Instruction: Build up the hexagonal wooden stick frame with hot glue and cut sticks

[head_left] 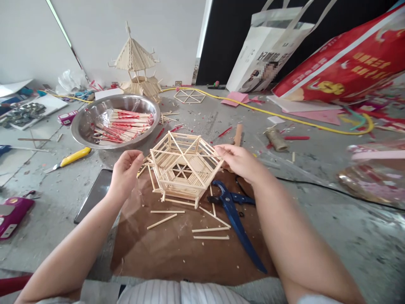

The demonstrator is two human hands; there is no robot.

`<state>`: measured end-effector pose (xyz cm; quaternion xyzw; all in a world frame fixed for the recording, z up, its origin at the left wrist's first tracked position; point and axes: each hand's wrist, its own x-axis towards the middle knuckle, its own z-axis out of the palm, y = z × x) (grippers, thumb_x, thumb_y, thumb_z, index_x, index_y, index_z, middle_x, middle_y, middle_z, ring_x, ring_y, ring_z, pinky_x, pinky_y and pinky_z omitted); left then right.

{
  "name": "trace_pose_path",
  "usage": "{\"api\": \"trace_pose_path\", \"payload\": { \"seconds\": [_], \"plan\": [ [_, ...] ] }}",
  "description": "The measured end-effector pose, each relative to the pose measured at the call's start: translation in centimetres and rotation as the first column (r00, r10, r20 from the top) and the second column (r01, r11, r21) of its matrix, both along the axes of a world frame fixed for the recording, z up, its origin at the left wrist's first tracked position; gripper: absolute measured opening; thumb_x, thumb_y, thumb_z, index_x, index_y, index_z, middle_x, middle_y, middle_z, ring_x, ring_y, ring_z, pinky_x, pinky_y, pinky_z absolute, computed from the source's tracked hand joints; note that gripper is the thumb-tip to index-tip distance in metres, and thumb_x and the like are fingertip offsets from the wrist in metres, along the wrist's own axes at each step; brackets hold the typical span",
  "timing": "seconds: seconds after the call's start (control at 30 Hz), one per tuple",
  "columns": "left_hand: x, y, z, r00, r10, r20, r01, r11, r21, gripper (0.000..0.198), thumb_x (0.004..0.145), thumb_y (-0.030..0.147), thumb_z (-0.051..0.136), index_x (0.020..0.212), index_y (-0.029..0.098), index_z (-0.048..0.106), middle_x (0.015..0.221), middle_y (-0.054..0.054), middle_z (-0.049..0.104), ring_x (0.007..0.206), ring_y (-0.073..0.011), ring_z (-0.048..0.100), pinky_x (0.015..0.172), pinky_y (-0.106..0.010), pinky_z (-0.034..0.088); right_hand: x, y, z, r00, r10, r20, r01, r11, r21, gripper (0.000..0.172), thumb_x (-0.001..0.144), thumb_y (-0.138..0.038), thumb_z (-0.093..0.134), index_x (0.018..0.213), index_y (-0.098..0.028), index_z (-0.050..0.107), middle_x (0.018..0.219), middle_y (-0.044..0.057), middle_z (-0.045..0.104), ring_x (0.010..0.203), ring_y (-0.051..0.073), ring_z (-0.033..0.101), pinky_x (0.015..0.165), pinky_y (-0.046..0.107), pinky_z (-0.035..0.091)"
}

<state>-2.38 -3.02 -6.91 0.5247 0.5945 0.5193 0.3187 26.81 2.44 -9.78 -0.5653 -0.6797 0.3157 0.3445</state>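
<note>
A hexagonal model frame (182, 158) of thin wooden sticks stands over the brown mat (142, 249), with crossed sticks spanning its top and slatted panels inside. My right hand (236, 160) pinches its right corner between thumb and fingers. At the opposite side, my left hand (126, 169) is closed, fingertips at stick ends beside the left corner; the exact contact is partly hidden. Several loose cut sticks (211, 231) lie on the mat in front of the model. Blue-handled cutters (236, 215) rest just to its right, beneath my right forearm.
A steel bowl (79, 131) of red-tipped sticks stands back left, before a finished stick pavilion (134, 55). A yellow utility knife (75, 157) and dark phone (95, 196) lie left. A yellow cable (268, 112) crosses behind. Paper bag (265, 46) and red bag (344, 55) stand back right.
</note>
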Motion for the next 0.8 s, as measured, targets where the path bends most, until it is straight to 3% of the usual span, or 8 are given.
{"api": "trace_pose_path", "payload": {
  "seconds": [0.13, 0.23, 0.37, 0.4, 0.5, 0.6, 0.7, 0.8],
  "plan": [
    [-0.1, -1.4, -0.9, 0.998, -0.036, 0.054, 0.041, 0.995, -0.092, 0.030, 0.076, 0.042, 0.052, 0.092, 0.016, 0.053, 0.084, -0.002, 0.057, 0.069, -0.0085, 0.050, 0.062, -0.021, 0.040, 0.2, 0.3, -0.8, 1.000, 0.001, -0.019, -0.001, 1.000, -0.032, 0.045, 0.077, -0.056, 0.046, 0.094, -0.018, 0.063, 0.090, 0.006, 0.068, 0.081, 0.020, 0.061, 0.070, 0.030, 0.045],
    [-0.5, -2.5, -1.2, 0.998, -0.047, 0.034, 0.051, 0.991, -0.122, 0.028, 0.077, 0.042, 0.050, 0.089, 0.016, 0.051, 0.080, -0.001, 0.055, 0.068, -0.0090, 0.050, 0.061, -0.021, 0.040, 0.9, 0.9, -0.4, 0.996, -0.067, -0.050, 0.065, 0.997, -0.043, 0.047, 0.076, -0.058, 0.045, 0.094, -0.018, 0.062, 0.088, 0.007, 0.068, 0.071, 0.019, 0.061, 0.060, 0.029, 0.045],
    [-0.7, -5.7, -1.3, 0.970, -0.093, -0.226, 0.072, 0.993, -0.097, 0.021, 0.079, 0.039, 0.047, 0.080, 0.018, 0.047, 0.067, 0.001, 0.052, 0.058, -0.0091, 0.048, 0.056, -0.022, 0.040, 2.1, 0.7, 2.0, 0.982, -0.187, -0.022, 0.188, 0.978, 0.094, 0.042, 0.077, -0.055, 0.044, 0.087, -0.019, 0.061, 0.086, 0.007, 0.066, 0.062, 0.016, 0.059, 0.054, 0.028, 0.044],
    [-0.7, -6.8, -1.4, 0.905, -0.171, -0.390, 0.148, 0.985, -0.088, 0.021, 0.079, 0.039, 0.048, 0.079, 0.018, 0.049, 0.071, 0.000, 0.055, 0.061, -0.0101, 0.049, 0.058, -0.023, 0.041, 2.3, 0.0, 2.8, 0.978, -0.207, 0.024, 0.201, 0.967, 0.156, 0.039, 0.077, -0.053, 0.046, 0.086, -0.019, 0.062, 0.083, 0.007, 0.066, 0.062, 0.016, 0.058, 0.056, 0.029, 0.044],
    [-0.1, -9.4, -1.8, 0.554, -0.433, -0.711, 0.423, 0.882, -0.208, 0.022, 0.081, 0.037, 0.046, 0.091, 0.020, 0.055, 0.095, -0.006, 0.059, 0.081, -0.0157, 0.056, 0.071, -0.027, 0.045, 1.9, -4.1, 4.1, 0.954, -0.162, 0.252, 0.084, 0.952, 0.295, 0.031, 0.075, -0.044, 0.052, 0.088, -0.019, 0.064, 0.074, 0.005, 0.065, 0.064, 0.018, 0.058, 0.060, 0.031, 0.044],
    [0.7, -10.6, -2.6, 0.259, -0.542, -0.799, 0.434, 0.805, -0.405, 0.034, 0.084, 0.035, 0.039, 0.115, 0.023, 0.048, 0.114, -0.007, 0.053, 0.087, -0.0190, 0.059, 0.068, -0.029, 0.047, 0.3, -9.9, 3.3, 0.858, 0.112, 0.501, -0.237, 0.952, 0.193, 0.032, 0.076, -0.042, 0.053, 0.098, -0.021, 0.063, 0.086, 0.006, 0.066, 0.067, 0.018, 0.060, 0.060, 0.030, 0.045],
    [1.3, -10.5, -3.3, 0.144, -0.528, -0.837, 0.343, 0.820, -0.458, 0.044, 0.086, 0.036, 0.035, 0.128, 0.022, 0.037, 0.114, -0.009, 0.052, 0.082, -0.0208, 0.061, 0.063, -0.030, 0.047, -1.6, -14.3, 0.7, 0.675, 0.263, 0.690, -0.426, 0.902, 0.073, 0.040, 0.078, -0.035, 0.052, 0.114, -0.020, 0.055, 0.112, 0.008, 0.060, 0.084, 0.021, 0.062, 0.066, 0.032, 0.048],
    [1.5, -9.8, -4.0, 0.119, -0.471, -0.874, 0.301, 0.856, -0.420, 0.044, 0.089, 0.035, 0.027, 0.129, 0.020, 0.033, 0.107, -0.010, 0.054, 0.079, -0.0227, 0.062, 0.059, -0.032, 0.047, -3.0, -16.0, -1.8, 0.576, 0.262, 0.774, -0.448, 0.893, 0.031, 0.040, 0.081, -0.032, 0.048, 0.118, -0.018, 0.052, 0.122, 0.010, 0.054, 0.092, 0.022, 0.060, 0.066, 0.031, 0.049]
  ]
}}
